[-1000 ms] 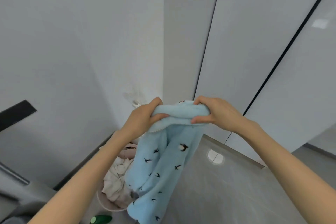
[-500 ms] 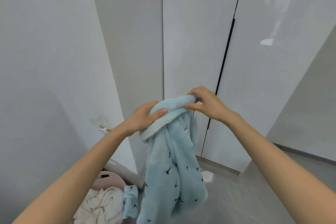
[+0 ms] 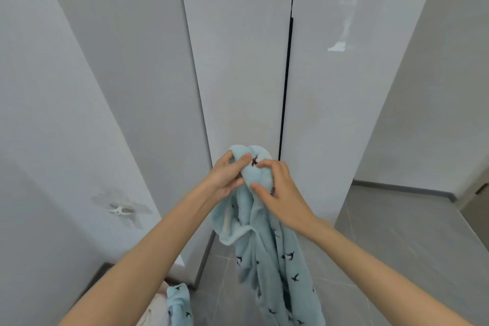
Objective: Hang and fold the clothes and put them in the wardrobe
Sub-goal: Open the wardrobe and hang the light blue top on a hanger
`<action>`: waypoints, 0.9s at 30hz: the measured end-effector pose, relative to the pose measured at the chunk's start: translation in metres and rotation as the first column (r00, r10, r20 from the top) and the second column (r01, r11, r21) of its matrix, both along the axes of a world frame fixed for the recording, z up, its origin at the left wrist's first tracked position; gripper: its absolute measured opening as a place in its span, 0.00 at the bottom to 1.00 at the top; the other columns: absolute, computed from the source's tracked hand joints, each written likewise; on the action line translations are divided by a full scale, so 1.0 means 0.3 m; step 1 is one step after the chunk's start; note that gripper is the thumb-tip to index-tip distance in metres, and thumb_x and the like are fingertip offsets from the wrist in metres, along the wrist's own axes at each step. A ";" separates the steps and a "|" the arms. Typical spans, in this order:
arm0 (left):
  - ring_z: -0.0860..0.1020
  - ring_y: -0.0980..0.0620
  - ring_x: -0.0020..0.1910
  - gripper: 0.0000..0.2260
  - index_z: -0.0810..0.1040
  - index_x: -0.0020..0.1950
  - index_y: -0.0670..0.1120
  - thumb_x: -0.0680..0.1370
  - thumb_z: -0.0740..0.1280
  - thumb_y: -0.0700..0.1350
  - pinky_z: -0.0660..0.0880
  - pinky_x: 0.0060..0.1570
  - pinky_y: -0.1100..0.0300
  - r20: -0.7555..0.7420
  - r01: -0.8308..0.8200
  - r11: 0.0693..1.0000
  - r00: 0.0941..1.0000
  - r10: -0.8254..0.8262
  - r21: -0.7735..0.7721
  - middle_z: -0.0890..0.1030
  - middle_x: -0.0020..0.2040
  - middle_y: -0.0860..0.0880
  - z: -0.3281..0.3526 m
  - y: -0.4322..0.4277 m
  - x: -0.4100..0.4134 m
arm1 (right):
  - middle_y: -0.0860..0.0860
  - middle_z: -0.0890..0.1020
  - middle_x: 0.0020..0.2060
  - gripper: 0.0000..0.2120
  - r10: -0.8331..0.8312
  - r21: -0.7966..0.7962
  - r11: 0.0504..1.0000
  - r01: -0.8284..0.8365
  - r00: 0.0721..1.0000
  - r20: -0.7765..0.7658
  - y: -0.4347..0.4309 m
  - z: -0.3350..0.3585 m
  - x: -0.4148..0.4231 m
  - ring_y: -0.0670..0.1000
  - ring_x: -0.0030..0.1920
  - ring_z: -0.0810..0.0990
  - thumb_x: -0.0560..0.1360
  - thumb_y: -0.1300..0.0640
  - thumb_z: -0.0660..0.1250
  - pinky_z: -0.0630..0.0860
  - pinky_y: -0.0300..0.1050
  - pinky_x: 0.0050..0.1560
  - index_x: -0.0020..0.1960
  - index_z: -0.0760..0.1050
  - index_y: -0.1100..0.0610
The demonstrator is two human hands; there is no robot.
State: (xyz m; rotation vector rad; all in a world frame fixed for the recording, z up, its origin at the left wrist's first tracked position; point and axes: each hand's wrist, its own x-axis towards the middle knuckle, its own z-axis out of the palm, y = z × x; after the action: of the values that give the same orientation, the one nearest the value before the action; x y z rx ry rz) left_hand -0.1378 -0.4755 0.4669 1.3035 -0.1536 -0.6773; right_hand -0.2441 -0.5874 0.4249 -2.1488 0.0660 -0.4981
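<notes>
Up before the closed glossy white wardrobe doors (image 3: pixel 238 61), the left hand (image 3: pixel 225 177) is gripping the bunched top of a soft light-blue fleece garment printed with small dark birds (image 3: pixel 272 259), fingers curled into it, and the right hand (image 3: pixel 277 193) is pinching the same bunch just beside it. The rest is hanging down between the forearms above the grey tiled floor (image 3: pixel 397 246), with another piece of matching blue fabric (image 3: pixel 178 304) lying low at the left.

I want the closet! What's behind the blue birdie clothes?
Closed white wardrobe doors and grey floor. The blue garment covers part of the doors' bottom; their inside is hidden.
</notes>
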 end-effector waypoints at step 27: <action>0.77 0.64 0.48 0.06 0.69 0.58 0.58 0.81 0.60 0.49 0.74 0.50 0.61 0.794 -0.027 0.953 0.561 -0.236 0.302 0.78 0.47 0.65 -0.077 0.080 0.078 | 0.40 0.76 0.51 0.11 -0.169 0.267 0.959 0.098 0.951 0.258 -0.046 0.194 0.086 0.35 0.49 0.76 0.80 0.63 0.59 0.71 0.28 0.50 0.58 0.68 0.51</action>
State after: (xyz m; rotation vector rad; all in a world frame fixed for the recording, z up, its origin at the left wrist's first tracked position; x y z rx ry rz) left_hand -0.1144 -0.4515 0.4438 1.8344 -0.9551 -0.1138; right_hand -0.2184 -0.6011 0.4833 -1.8161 0.1131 -0.8242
